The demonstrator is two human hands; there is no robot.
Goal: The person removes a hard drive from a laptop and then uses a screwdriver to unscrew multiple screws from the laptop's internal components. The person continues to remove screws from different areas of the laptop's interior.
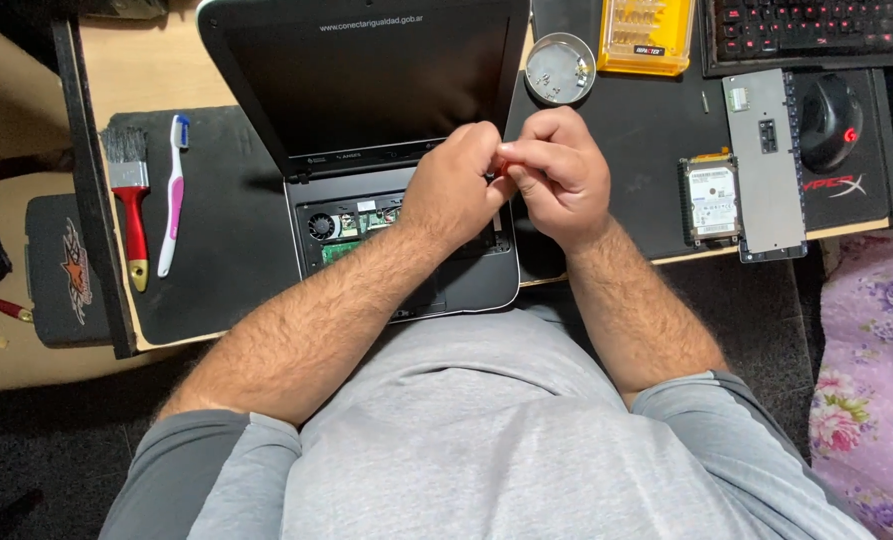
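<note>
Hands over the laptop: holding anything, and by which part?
Both hands, left hand and right hand, pinch a small orange-red item between fingertips; mostly hidden, so kind and grip point can't be told.

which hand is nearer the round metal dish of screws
Right. The right hand is just below the round metal dish, slightly toward the person. The left hand is farther off, below and to its left, over the opened laptop.

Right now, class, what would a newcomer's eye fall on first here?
The two hands, left hand and right hand, meet over an opened laptop at the desk's middle, pinching something small and orange. A red-handled brush and a toothbrush lie to its left; a yellow bit case sits top right.
</note>
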